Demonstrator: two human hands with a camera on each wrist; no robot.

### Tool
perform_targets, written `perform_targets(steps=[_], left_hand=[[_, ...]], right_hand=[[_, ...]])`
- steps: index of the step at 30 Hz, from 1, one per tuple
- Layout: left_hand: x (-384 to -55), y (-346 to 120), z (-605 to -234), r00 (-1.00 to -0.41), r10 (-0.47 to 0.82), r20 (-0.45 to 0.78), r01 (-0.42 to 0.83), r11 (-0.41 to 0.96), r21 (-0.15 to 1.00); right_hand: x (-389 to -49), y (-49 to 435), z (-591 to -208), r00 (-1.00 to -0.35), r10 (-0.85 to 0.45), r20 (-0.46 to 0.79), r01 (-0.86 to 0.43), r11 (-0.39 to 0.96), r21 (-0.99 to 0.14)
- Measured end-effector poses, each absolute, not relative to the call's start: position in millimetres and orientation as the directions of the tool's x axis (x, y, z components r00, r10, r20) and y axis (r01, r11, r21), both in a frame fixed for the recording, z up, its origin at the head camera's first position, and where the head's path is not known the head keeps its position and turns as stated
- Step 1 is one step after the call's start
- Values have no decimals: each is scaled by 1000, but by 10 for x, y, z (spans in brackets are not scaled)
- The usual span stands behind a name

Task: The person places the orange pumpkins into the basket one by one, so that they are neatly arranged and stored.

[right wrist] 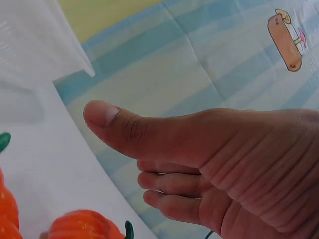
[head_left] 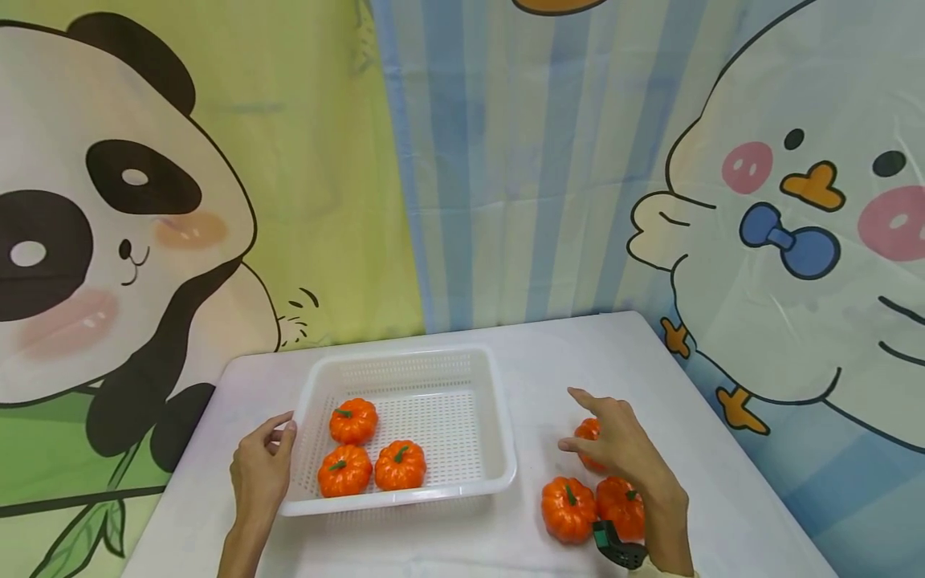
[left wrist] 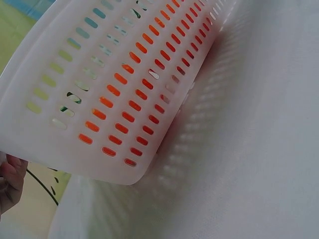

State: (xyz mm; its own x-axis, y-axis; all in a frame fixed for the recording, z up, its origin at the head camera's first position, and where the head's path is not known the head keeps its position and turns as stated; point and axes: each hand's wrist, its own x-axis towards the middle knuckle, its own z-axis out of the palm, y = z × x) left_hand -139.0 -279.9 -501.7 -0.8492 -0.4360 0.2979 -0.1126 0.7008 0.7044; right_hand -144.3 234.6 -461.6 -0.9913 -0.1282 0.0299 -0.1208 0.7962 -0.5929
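Observation:
A white plastic basket with slotted walls holds three small orange pumpkins, among them a back one, a front left one and a front right one. At its left end, my left hand grips the rim with thumb and fingers; the left wrist view catches only the fingers beside the basket wall. My right hand hovers over a partly covered pumpkin, thumb and index finger spread apart. In the right wrist view this hand holds nothing.
Nearer the front, two more pumpkins lie side by side, a left one and a right one partly behind the right forearm. A dark wrist strap device overlaps them. Printed curtains hang behind the white table.

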Motion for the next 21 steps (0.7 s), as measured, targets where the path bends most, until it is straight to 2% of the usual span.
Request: perform_targets(steps=[21], left_hand=[[-1369,-2819,-5018,-859,-419,295,-99,700,707]], right_hand=[[-1469,2597,-4864,-994,16,-104,72,821,-566]])
